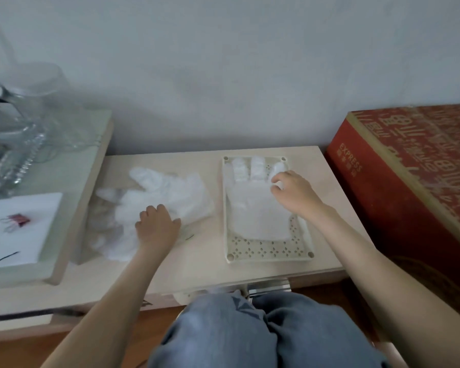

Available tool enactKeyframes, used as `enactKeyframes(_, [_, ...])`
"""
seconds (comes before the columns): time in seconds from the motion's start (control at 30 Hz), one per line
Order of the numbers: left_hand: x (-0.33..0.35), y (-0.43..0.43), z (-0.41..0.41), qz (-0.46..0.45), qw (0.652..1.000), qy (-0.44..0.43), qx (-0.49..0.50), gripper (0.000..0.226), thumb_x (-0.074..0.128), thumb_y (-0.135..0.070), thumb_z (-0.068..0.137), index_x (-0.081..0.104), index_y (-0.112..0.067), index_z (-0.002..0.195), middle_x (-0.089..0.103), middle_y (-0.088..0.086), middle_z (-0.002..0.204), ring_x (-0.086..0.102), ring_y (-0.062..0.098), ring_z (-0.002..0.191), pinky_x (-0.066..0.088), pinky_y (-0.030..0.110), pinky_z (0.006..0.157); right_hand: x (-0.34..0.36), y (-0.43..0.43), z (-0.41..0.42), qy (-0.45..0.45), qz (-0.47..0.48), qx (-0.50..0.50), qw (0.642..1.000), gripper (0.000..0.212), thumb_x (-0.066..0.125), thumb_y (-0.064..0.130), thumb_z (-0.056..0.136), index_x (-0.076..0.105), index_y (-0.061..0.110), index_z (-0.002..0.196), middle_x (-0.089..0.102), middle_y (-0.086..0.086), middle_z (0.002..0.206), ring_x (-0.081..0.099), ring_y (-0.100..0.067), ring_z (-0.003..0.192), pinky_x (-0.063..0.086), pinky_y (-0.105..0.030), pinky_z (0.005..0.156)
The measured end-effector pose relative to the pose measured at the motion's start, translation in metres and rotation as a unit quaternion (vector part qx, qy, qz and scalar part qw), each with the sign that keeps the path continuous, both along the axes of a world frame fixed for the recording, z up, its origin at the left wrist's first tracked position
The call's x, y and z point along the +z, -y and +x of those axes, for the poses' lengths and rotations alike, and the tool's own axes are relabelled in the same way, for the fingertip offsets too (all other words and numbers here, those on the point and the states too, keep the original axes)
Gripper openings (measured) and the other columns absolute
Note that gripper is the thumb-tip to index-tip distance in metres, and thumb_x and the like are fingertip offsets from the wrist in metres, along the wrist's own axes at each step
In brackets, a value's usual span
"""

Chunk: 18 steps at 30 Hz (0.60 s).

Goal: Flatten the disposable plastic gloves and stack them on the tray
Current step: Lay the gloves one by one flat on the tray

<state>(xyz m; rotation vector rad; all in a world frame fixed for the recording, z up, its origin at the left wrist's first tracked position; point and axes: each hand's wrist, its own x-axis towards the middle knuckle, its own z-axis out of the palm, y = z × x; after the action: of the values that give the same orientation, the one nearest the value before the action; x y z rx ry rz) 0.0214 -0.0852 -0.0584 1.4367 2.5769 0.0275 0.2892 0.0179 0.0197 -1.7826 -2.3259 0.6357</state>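
Backdrop: pale plain wall (223,75), with a low light-wood table (202,269) set against it.

Item 1. Tray (268,251), pale and rectangular, with a pattern of small holes and a round hole at each corner. It lies on the right half of the table, long side running away from the person.

Item 2. Flat glove (255,208), clear plastic, spread on the tray with its fingers toward the wall and its cuff toward the person. The holed floor of the tray shows bare below the cuff.

Item 3. Loose gloves (170,189), a crumpled heap of clear plastic on the left half of the table, just beside the tray and not on it.

Item 4. Left hand (157,224), on the near edge of the heap, fingers curled into the plastic and gripping it, thumb out toward the tray.

Item 5. Right hand (295,192), over the far right part of the flat glove, fingertips bent down by its outermost finger. Blur hides whether they pinch the film or only press it. The two hands are well apart.

Item 6. Red box (409,187), cardboard with gold print, standing right of the table.

Item 7. Glass jar (35,102), on a glass-topped shelf (72,181) left of the table.

Item 8. White sheet (19,235) on the same shelf, bearing a red binder clip (17,220).

Item 9. Knees in blue jeans (250,330), at the near edge.
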Motion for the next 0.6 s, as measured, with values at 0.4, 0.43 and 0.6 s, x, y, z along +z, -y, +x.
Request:
enactKeyframes(0.4, [0.015,0.003,-0.017,0.131,0.991,0.018,0.002,0.017,0.041,-0.002,0.093,0.059,-0.003,0.092,0.058,0.012,0.089,0.046,0.026,0.079,0.035,0.033,0.06,0.016,0.011,-0.041,-0.082,-0.059,0.035,0.994,0.028,0.048,0.031,0.094,0.058,0.022,0.119,0.048,0.007,0.122,0.049,-0.01,0.109,0.035,-0.026,0.082])
enactKeyframes(0.43, [0.018,0.002,-0.019,0.133,0.991,0.019,0.004,0.018,0.041,-0.002,0.093,0.059,-0.004,0.092,0.058,0.011,0.086,0.045,0.026,0.077,0.035,0.033,0.059,0.016,0.011,-0.045,-0.088,-0.071,0.04,0.993,0.027,0.049,0.031,0.094,0.059,0.022,0.117,0.049,0.007,0.12,0.049,-0.01,0.107,0.036,-0.026,0.082])
enactKeyframes(0.6, [0.024,0.001,-0.021,0.104,0.993,0.045,0.019,0.023,0.039,-0.003,0.09,0.061,-0.008,0.092,0.062,0.01,0.081,0.053,0.028,0.072,0.035,0.029,0.055,0.015,0.016,-0.056,-0.111,-0.131,0.072,0.983,0.023,0.052,0.031,0.094,0.063,0.021,0.111,0.06,0.01,0.11,0.057,-0.009,0.102,0.045,-0.024,0.085])
